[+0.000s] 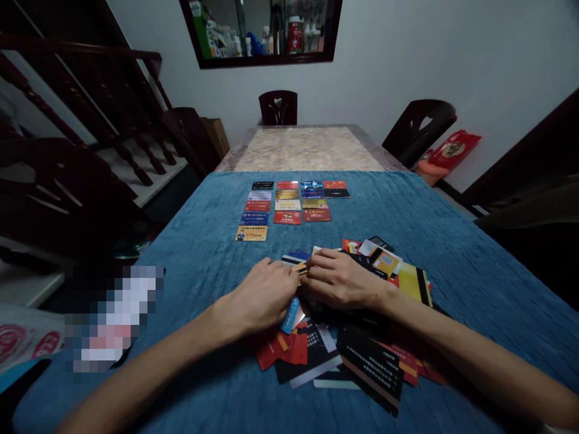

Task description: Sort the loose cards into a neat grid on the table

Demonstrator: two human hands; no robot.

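Left hand (262, 292) and right hand (342, 280) are held curled over the loose card pile (371, 364), an orange striped card (300, 269) seen between their fingertips; whether it is gripped cannot be told. Beyond the pile, card rows (287, 205) are laid on blue cloth (203, 241).

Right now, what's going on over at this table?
Someone's left hand and right hand are close together over a messy pile of cards on a blue cloth, with a striped card showing between them; whether it's gripped isn't clear. Farther up the cloth, other cards form four columns, the leftmost the longest.
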